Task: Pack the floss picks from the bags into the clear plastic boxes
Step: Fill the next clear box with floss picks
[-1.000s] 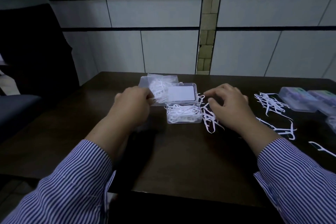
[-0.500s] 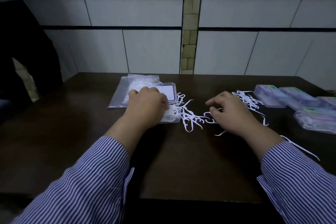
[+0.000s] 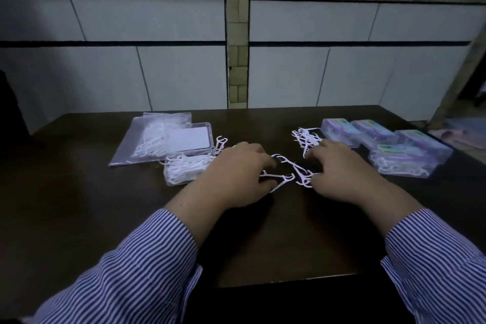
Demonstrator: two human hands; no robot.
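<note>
While four packed boxes (image 3: 378,137) sit far right, my left hand (image 3: 236,173) and right hand (image 3: 339,171) curl over loose floss picks (image 3: 289,173) (grip unclear); the open box (image 3: 184,171) is part-filled, the bag (image 3: 150,139) still stocked.

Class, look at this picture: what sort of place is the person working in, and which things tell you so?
Probably a home or small workshop used for hand packing: a dark wooden table against a tiled wall, with filled clear boxes stacked at one side.
</note>
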